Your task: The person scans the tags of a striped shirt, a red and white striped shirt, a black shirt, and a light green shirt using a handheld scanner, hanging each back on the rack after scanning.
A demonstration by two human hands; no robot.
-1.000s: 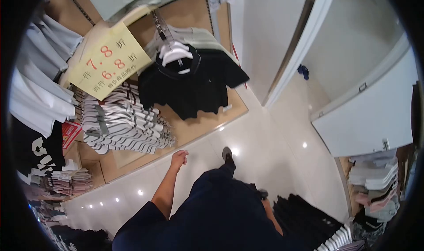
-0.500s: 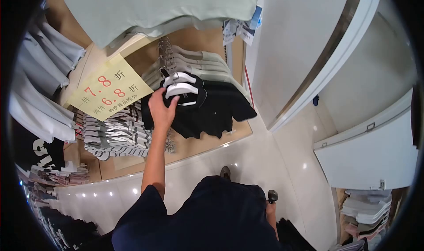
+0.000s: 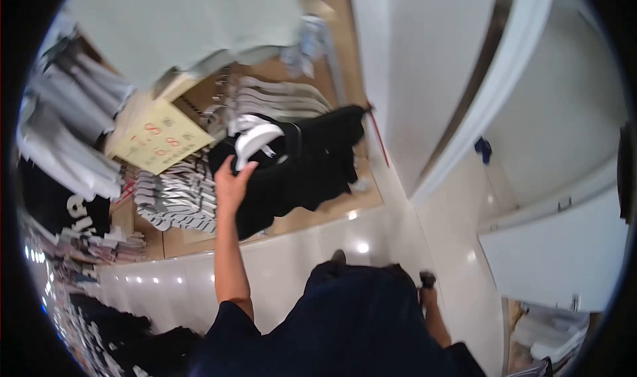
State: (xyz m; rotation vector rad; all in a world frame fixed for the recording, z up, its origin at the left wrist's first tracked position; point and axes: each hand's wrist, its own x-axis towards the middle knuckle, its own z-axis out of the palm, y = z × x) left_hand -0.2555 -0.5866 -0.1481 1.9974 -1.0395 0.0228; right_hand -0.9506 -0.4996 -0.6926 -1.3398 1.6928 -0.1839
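My left hand [image 3: 231, 184] is closed at the shoulder of a black shirt [image 3: 302, 168], thumb and fingers by the end of its white hanger [image 3: 257, 141]. The shirt is tilted out from the rack, its neckline facing up. Behind it, several pale shirts [image 3: 282, 98] hang close together on white hangers. Low beside my body, my right hand [image 3: 426, 296] is closed around something small and dark that I cannot make out; its fingers are partly hidden.
A yellow price sign [image 3: 162, 136] stands left of the rack, above striped shirts [image 3: 176, 194]. Grey garments [image 3: 76, 105] hang at far left, and a pale green garment [image 3: 186, 25] hangs above. A white wall panel [image 3: 431, 65] borders the rack at right. Tiled floor [image 3: 292, 244] lies below.
My left hand has drawn the black shirt and hanger toward me, tilting them away from the pale shirts. My right hand has shifted slightly right in view. The camera view has moved and blurred.
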